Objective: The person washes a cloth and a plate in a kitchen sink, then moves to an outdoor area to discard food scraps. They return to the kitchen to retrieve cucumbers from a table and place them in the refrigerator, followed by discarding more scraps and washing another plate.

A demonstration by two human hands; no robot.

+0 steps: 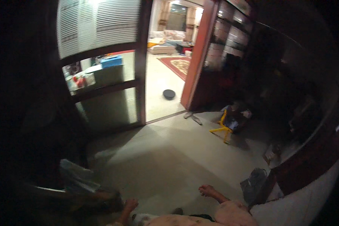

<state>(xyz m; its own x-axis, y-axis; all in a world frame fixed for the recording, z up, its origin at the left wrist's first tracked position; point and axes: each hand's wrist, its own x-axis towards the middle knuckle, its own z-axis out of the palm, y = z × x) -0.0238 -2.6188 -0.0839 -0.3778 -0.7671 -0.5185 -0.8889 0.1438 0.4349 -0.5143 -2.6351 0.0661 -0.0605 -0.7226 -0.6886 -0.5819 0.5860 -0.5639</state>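
Observation:
Both of my hands hang over the tiled floor (158,158) at the bottom of the head view. My left hand (131,204) is at the lower left with its fingers curled; I see nothing in it, but the dim light hides the detail. Farther right, my right hand (206,191) extends from a pink sleeve (234,212), its fingers loosely bent and no object visible in them. A grey plastic bag (254,183) lies to the right of my right hand. Beyond both hands is an open doorway with a reddish door frame (196,62).
A dark round basin (169,94) sits on the bright floor past the doorway. Slippers (193,118) lie by the threshold. A small yellow chair (224,130) holding things stands at right. A glazed door panel (107,107) borders the left; a whitish plastic bag (79,175) is at lower left.

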